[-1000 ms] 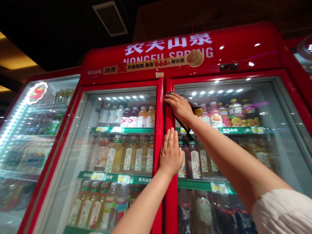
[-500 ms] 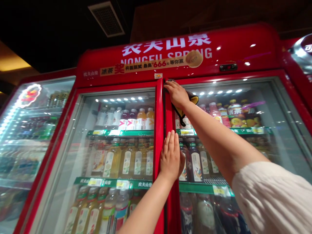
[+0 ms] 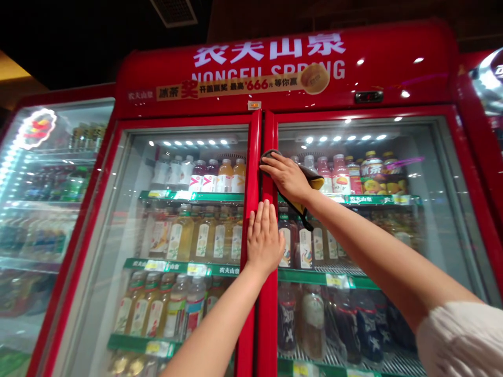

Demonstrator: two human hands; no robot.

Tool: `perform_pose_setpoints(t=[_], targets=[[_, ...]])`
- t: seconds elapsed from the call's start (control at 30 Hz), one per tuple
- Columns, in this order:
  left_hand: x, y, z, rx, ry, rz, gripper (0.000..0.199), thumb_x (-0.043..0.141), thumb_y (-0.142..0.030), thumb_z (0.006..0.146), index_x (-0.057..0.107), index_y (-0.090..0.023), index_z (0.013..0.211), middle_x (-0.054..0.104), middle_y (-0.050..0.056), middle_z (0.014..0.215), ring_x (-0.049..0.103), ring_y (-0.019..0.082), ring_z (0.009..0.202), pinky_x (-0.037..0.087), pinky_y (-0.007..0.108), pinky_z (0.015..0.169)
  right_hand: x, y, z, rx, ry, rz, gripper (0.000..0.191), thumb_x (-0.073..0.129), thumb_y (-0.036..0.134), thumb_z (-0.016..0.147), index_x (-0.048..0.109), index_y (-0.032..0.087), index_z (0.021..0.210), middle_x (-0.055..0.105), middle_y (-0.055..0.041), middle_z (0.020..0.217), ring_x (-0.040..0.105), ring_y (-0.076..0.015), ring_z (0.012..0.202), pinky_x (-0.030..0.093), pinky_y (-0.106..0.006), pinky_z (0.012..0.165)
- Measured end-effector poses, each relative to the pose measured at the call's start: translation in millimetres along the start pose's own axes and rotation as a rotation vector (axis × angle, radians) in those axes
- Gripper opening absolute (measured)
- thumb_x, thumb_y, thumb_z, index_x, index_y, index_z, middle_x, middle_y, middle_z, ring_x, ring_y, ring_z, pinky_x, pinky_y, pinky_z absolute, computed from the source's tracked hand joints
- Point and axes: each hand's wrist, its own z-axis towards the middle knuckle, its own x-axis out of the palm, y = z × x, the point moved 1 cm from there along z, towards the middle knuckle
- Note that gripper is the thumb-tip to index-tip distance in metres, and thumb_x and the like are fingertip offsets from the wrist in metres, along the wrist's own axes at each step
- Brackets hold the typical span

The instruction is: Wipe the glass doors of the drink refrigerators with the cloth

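Note:
A red two-door drinks fridge (image 3: 153, 110) stands in front of me. My right hand (image 3: 288, 177) presses a dark grey and yellow cleaning cloth (image 3: 316, 181) against the frame of the right door (image 3: 271, 133), near its upper part; one black-edged corner of the cloth hangs down over the glass. Lower down, my left hand (image 3: 265, 238) lies flat with fingers stretched upward across the frame of the left door (image 3: 254, 152) and the gap beside it. Nothing is held in my left hand.
Behind the glass, several shelves carry bottles (image 3: 208, 241) of juice, tea and other drinks. A paper banner (image 3: 231, 88) and a small display (image 3: 368, 97) are on the fridge's top panel. Another lit fridge (image 3: 51, 209) stands at left, and a red unit (image 3: 481, 152) at right.
My right hand has slid down the right door's frame with the cloth, away from the top corner. My left hand stays flat on the frames. The view has tilted slightly downward.

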Motion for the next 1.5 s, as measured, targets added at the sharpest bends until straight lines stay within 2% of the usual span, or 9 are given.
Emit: perform_pose_setpoints(t=[0.17, 0.33, 0.63, 0.77, 0.97, 1.1, 1.23, 1.37, 1.5], targets=[[-7.7, 2, -20, -0.066, 0.053, -0.01, 0.087, 0.055, -0.028, 0.095, 0.005, -0.005, 0.163, 0.018, 0.025, 0.169, 0.013, 0.033, 0.159, 0.023, 0.054, 0.129, -2, 23, -45, -0.052, 0.08, 0.102, 0.042, 0.039, 0.023, 0.106, 0.059, 0.026, 0.143, 0.057, -0.0005, 0.153, 0.042, -0.023, 0.149, 0.035, -0.044, 0.12], [-16.7, 9, -39, -0.089, 0.101, -0.069, 0.086, 0.052, -0.03, 0.097, 0.003, -0.006, 0.163, 0.015, 0.025, 0.17, 0.012, 0.033, 0.159, 0.022, 0.056, 0.128, -1, 42, -85, -0.099, 0.123, 0.179, 0.04, 0.043, 0.022, 0.104, 0.063, 0.025, 0.139, 0.058, -0.0013, 0.15, 0.046, -0.0217, 0.147, 0.036, -0.044, 0.12], [-28.3, 4, -82, -0.008, 0.225, -0.075, 0.093, 0.053, -0.029, 0.097, -0.009, -0.006, 0.163, 0.01, 0.024, 0.171, 0.011, 0.034, 0.159, 0.027, 0.054, 0.127, 8, 87, -154, -0.187, 0.199, 0.213, 0.047, 0.048, 0.019, 0.102, 0.056, 0.03, 0.146, 0.055, 0.0009, 0.153, 0.043, -0.0197, 0.148, 0.034, -0.044, 0.123], [-32.4, 2, -89, 0.03, 0.244, -0.058, 0.093, 0.053, -0.032, 0.098, -0.009, -0.005, 0.162, 0.015, 0.024, 0.17, 0.011, 0.033, 0.159, 0.03, 0.051, 0.126, 9, 94, -172, -0.192, 0.203, 0.205, 0.049, 0.047, 0.02, 0.102, 0.052, 0.032, 0.15, 0.052, 0.0005, 0.156, 0.043, -0.0184, 0.148, 0.035, -0.043, 0.123], [-34.8, 2, -61, 0.109, 0.205, -0.031, 0.085, 0.05, -0.029, 0.099, 0.001, -0.008, 0.164, 0.019, 0.02, 0.17, 0.012, 0.029, 0.16, 0.028, 0.049, 0.127, 2, 73, -152, 0.192, -0.031, 0.042, 0.045, 0.048, 0.016, 0.1, 0.062, 0.028, 0.141, 0.061, -0.0054, 0.149, 0.051, -0.0242, 0.14, 0.036, -0.05, 0.122], [-29.5, -3, -31, 0.139, 0.182, 0.005, 0.079, 0.049, -0.027, 0.098, 0.008, -0.008, 0.164, 0.022, 0.019, 0.17, 0.014, 0.028, 0.159, 0.027, 0.049, 0.128, -3, 49, -100, 0.149, 0.058, 0.005, 0.044, 0.047, 0.019, 0.101, 0.062, 0.029, 0.142, 0.059, -0.0015, 0.151, 0.048, -0.0238, 0.143, 0.031, -0.049, 0.124], [-24.3, -9, -4, 0.137, 0.148, 0.035, 0.08, 0.049, -0.027, 0.097, 0.01, -0.008, 0.164, 0.019, 0.017, 0.171, 0.01, 0.027, 0.16, 0.024, 0.048, 0.129, -10, 23, -55, 0.168, 0.045, -0.049, 0.043, 0.045, 0.022, 0.103, 0.061, 0.03, 0.141, 0.057, -0.0022, 0.153, 0.045, -0.025, 0.145, 0.03, -0.051, 0.123], [-24.0, -4, 6, 0.128, 0.121, 0.044, 0.078, 0.049, -0.025, 0.096, 0.012, -0.008, 0.163, 0.021, 0.018, 0.17, 0.011, 0.027, 0.16, 0.025, 0.047, 0.129, -10, 22, -59, 0.307, -0.037, -0.156, 0.047, 0.042, 0.018, 0.101, 0.059, 0.028, 0.144, 0.058, -0.009, 0.151, 0.047, -0.0305, 0.141, 0.034, -0.055, 0.118], [-22.8, 7, 5, 0.156, 0.11, 0.032, 0.076, 0.049, -0.024, 0.096, 0.017, -0.008, 0.162, 0.025, 0.018, 0.169, 0.013, 0.027, 0.16, 0.025, 0.046, 0.129, -3, 29, -64, 0.223, -0.002, -0.146, 0.049, 0.041, 0.017, 0.101, 0.057, 0.029, 0.145, 0.058, -0.006, 0.151, 0.047, -0.0288, 0.142, 0.032, -0.053, 0.119]])
